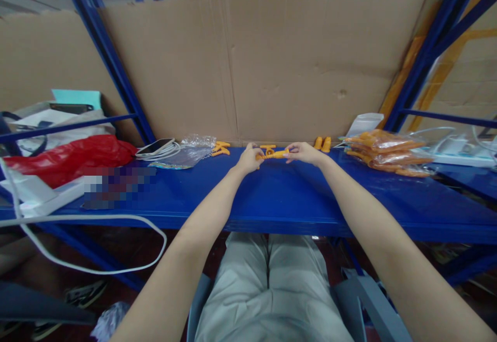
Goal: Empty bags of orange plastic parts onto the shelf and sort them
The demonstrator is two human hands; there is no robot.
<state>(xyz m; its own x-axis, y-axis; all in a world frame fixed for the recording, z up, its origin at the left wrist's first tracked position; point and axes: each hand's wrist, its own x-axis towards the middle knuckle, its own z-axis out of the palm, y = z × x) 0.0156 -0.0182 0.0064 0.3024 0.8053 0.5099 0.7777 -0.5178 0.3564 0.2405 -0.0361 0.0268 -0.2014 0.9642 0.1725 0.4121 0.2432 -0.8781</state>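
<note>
Near the back of the blue shelf top (283, 202), my left hand (249, 159) is closed on one end of a yellow-orange plastic toy part (275, 155), long and thin with a ridged stretch. My right hand (302, 152) pinches the other end of the same piece. Just behind it lie a small orange bar and ring (268, 148), partly hidden by the piece. Orange forked pieces (221, 148) rest to the left of my left hand. Two orange rounded pegs (322, 144) stand beyond my right hand. The exact kind of these parts is too small to tell.
A clear plastic bag (190, 151), a phone (157, 146) and a coiled white cable (166, 151) lie to the left. Further left are a red bag (83, 158) and a white power strip (58, 197). Bagged orange parts (388, 153) are stacked at right. Cardboard (279, 67) walls the back.
</note>
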